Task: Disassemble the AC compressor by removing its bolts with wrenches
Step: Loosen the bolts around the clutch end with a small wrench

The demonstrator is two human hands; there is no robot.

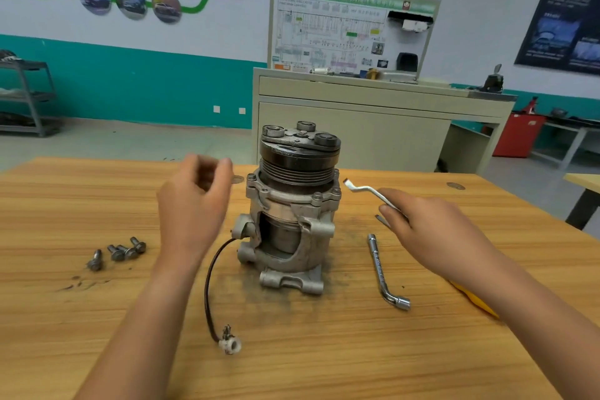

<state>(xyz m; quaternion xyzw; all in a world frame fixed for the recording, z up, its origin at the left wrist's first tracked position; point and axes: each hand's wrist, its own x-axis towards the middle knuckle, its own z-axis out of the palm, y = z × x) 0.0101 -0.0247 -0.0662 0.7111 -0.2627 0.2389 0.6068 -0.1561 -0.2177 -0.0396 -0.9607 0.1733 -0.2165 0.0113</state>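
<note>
Your right hand (431, 230) holds a bent wrench (373, 191) beside the AC compressor (292, 214). Your left hand (194, 204) hangs loose, fingers half curled, holding nothing.

The grey AC compressor (292, 211) stands upright mid-worktop (324, 367), black pulley on top; four loose bolts (118, 253) lie toward the left edge, an L-shaped socket wrench (380, 266) lies flat toward the right edge, and the right hand (431, 230) holds a bent wrench (367, 191).

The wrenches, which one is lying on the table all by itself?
The L-shaped socket wrench, right of the compressor; the right hand holds the other, a flat offset wrench.
</note>
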